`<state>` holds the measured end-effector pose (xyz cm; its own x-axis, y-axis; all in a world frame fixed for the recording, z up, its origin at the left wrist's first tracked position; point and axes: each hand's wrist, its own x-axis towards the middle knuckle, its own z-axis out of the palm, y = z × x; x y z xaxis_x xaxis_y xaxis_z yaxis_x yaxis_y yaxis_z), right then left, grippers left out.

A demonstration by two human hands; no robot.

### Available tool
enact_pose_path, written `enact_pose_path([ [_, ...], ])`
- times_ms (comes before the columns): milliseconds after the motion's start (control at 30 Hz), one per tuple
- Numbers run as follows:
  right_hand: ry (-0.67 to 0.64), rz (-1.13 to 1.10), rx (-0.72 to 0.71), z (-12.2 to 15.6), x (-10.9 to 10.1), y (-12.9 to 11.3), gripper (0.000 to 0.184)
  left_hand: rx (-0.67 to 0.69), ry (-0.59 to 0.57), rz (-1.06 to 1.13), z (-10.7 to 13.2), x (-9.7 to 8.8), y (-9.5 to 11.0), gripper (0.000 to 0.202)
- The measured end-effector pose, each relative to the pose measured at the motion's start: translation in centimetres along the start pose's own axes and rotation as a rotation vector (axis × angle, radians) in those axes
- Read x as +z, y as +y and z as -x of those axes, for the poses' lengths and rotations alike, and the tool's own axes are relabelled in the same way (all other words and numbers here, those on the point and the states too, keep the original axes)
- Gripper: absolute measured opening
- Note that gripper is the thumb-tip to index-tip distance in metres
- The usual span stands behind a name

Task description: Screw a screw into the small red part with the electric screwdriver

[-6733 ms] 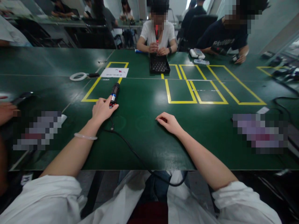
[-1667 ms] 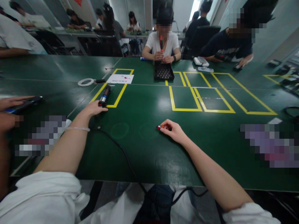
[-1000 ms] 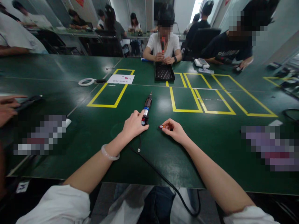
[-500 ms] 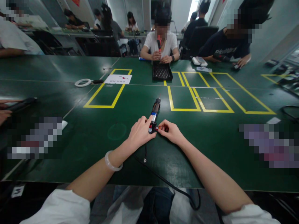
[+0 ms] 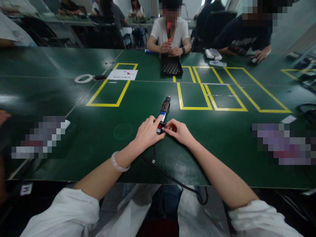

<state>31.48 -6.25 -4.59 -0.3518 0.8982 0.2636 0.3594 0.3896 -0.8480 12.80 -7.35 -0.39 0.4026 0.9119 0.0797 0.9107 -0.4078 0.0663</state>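
Note:
On the green table lies a slim power tool (image 5: 163, 112), looking like an electric screwdriver with its casing opened. It is dark, with a blue-and-silver cylinder inside, and its thin tip points away from me. My left hand (image 5: 148, 131) grips its near end, thumb and fingers on either side. There my right hand (image 5: 178, 131) pinches a tiny part against the tool's right side; fingers mostly hide it. Red pieces show between both hands. A black cable (image 5: 172, 179) runs from under my left hand over the table edge. Beside it hangs a short wire with a ring terminal (image 5: 153, 161).
Yellow tape rectangles (image 5: 195, 108) mark the table. Farther back are a black tray (image 5: 171, 67) of small parts, a white card (image 5: 122, 74) and a white ring-shaped item (image 5: 84, 78). Blurred-out objects lie left and right. Co-workers sit across the table, one holding a red-and-black tool (image 5: 169, 32).
My right fingers have moved in closer against the tool, bringing the small part to its side. My left hand keeps its grip. The view has tilted slightly downward.

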Motion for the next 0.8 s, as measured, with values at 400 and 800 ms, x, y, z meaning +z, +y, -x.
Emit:
enact_pose_path([
  [400, 0.044, 0.088, -0.058, -0.1, 0.3, 0.1, 0.006, -0.03, 0.029, 0.017, 0.2, 0.4, 0.2, 0.067],
  [800, 0.049, 0.062, 0.003, 0.2, -0.5, 0.6, 0.013, -0.07, 0.021, 0.0, -0.7, 0.1, -2.3, 0.066],
])
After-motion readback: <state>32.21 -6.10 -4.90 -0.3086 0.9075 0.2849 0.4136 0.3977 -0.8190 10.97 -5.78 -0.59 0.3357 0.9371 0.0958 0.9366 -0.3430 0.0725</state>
